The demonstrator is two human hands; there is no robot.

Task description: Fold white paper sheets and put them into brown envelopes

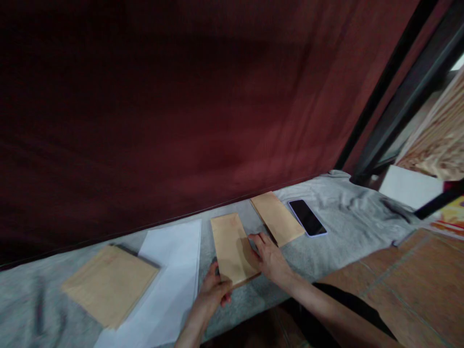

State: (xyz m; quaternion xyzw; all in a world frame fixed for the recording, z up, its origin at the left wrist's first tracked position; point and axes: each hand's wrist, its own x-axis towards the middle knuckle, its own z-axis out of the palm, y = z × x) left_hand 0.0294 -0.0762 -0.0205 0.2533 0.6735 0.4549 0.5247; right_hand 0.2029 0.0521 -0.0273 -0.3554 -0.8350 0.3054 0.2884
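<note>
A brown paper envelope (pixel 232 249) lies in front of me on the grey cloth, its long side pointing away. My left hand (pixel 212 292) grips its near left corner, thumb on top and fingers at the edge and below. At its right edge is my right hand (pixel 268 256), fingers bent against the side; the fingertips are partly hidden. Just right of it rests another brown envelope (pixel 278 217). A wider stack of brown envelopes (pixel 110 285) sits at the left, partly over white paper sheets (pixel 174 270).
A smartphone (pixel 308 218) in a pale purple case lies beside the right envelope. Grey cloth (pixel 348 217) covers the narrow surface, with a dark red panel (pixel 217 121) rising behind it. Dark bars (pixel 391 82), a white board (pixel 409 188) and tiled floor (pixel 413 280) are at the right.
</note>
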